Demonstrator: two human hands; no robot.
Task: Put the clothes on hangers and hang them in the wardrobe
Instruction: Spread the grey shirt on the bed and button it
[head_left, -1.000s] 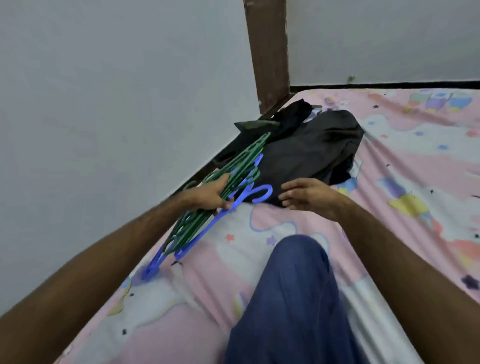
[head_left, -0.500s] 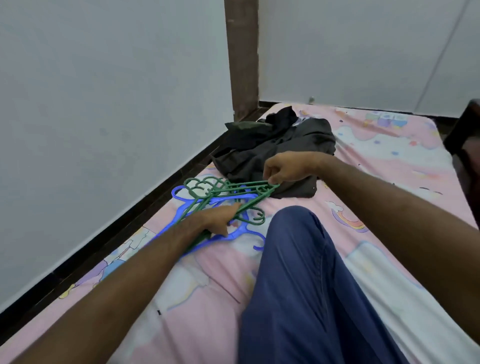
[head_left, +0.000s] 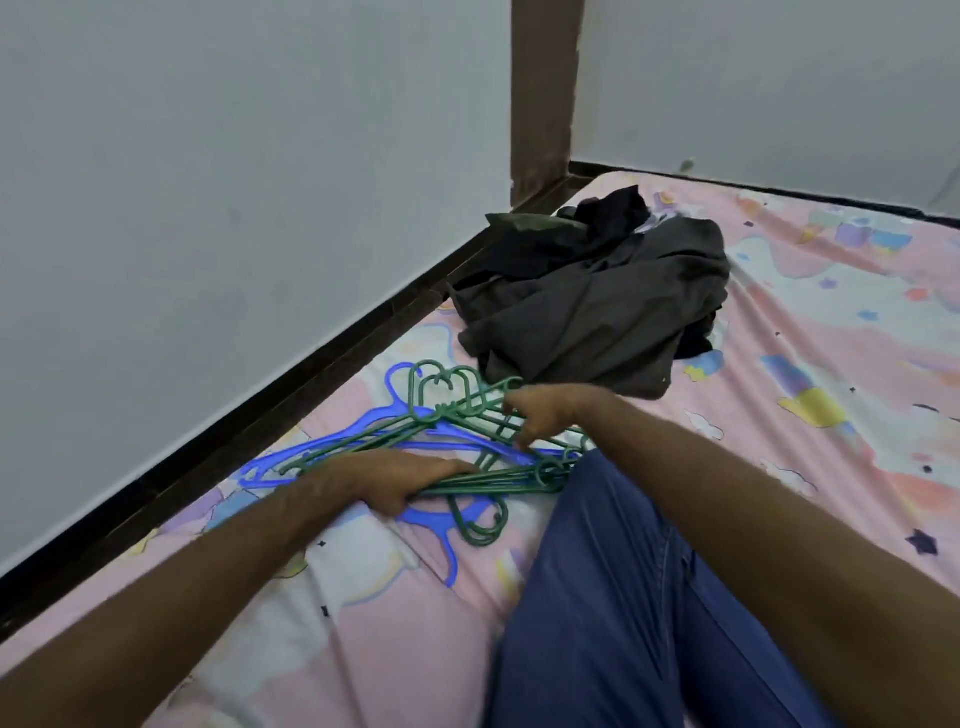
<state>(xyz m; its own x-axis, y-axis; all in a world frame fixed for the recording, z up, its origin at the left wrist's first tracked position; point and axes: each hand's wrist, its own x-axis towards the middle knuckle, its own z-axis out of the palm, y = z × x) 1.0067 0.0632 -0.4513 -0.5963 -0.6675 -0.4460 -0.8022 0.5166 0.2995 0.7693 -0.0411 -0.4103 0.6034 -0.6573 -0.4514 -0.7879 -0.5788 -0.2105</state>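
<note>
Several plastic hangers, green hangers (head_left: 467, 415) tangled with blue hangers (head_left: 332, 441), lay in a loose bundle on the bed (head_left: 779, 415) just in front of the person's knee (head_left: 623, 545). The left hand (head_left: 400, 480) lay over the near side of the bundle, its grip curled round a few green bars and pinning them to the pink patterned sheet, while the right hand (head_left: 540, 415) reached in from the other side, fingertips narrowed among the green wires as if picking one out; whether it had truly pinched one I could not tell. The pile of dark clothes (head_left: 597, 296) sat untouched just beyond the hangers, near the bed's corner and the brown post (head_left: 543, 93). The step in hand seemed to be freeing a single hanger from the tangle, so the task had barely started. Next would likely come lifting one hanger clear without its hook dragging the others, then reaching for the top garment
</note>
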